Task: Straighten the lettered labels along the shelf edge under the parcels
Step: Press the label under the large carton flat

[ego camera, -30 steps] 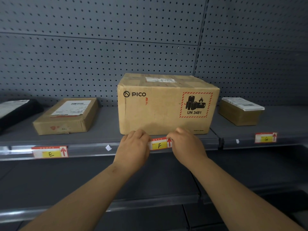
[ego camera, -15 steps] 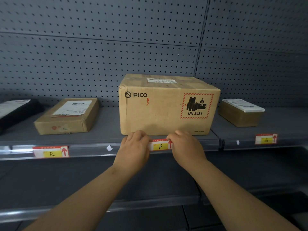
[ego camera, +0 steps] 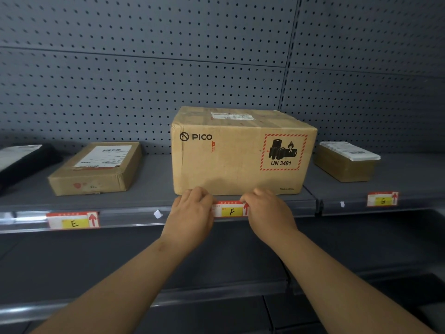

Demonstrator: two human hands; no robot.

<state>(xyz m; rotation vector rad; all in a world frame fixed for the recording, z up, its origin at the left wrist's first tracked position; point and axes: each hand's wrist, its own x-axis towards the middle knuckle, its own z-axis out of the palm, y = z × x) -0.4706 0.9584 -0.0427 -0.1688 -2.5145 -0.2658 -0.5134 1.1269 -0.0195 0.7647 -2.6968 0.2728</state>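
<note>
The label F [ego camera: 230,209], white and red with a yellow patch, sits in the shelf edge [ego camera: 130,216] under the big PICO box [ego camera: 240,153]. My left hand [ego camera: 191,213] pinches its left end and my right hand [ego camera: 267,213] pinches its right end, fingers over the top of the strip. It lies nearly level. Label E [ego camera: 73,221] sits on the edge to the left below a flat brown parcel [ego camera: 96,168], slightly tilted. Label G [ego camera: 382,199] is on the right section's edge, below a small tan parcel [ego camera: 346,162].
A black parcel [ego camera: 21,162] lies at the far left of the shelf. A scrap of white paper [ego camera: 157,214] sticks on the edge between E and F, another [ego camera: 342,204] left of G. Grey pegboard [ego camera: 168,68] backs the shelf; a lower shelf [ego camera: 216,292] runs beneath my arms.
Both hands stay on the ends of label F. The label has gone from a slight slant to nearly level along the edge.
</note>
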